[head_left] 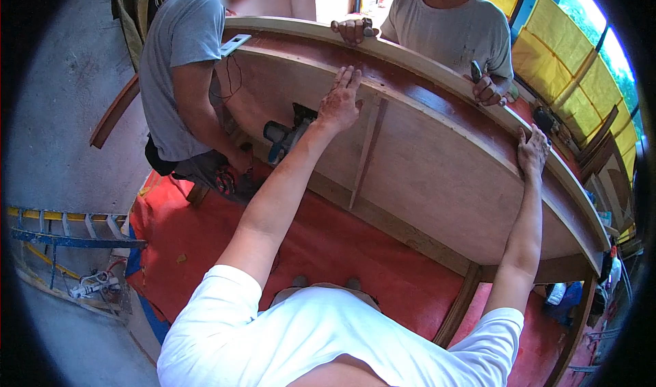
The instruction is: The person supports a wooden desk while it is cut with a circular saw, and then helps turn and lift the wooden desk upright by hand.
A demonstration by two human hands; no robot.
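Observation:
A curved wooden counter [427,99] with a reddish-brown top channel and pale edge strips stretches across in front of me. My left hand [340,101] lies on its near edge, fingers stretched out and pointing away from me. Further right, my right hand [533,153] rests on the counter, its fingers extended onto the outer pale strip [570,175]. Neither hand shows a tool in it. Beyond my left forearm is a blue-green power tool [279,137], partly hidden, against the counter's pale inner panel [430,161].
One co-worker [188,79] bends at the left; another [444,32] stands behind the counter, both hands at its outer strip. A flat pale device [236,44] with a dark cable lies on top. Red sheeting [342,240] covers the floor; a ladder [75,230] is at left.

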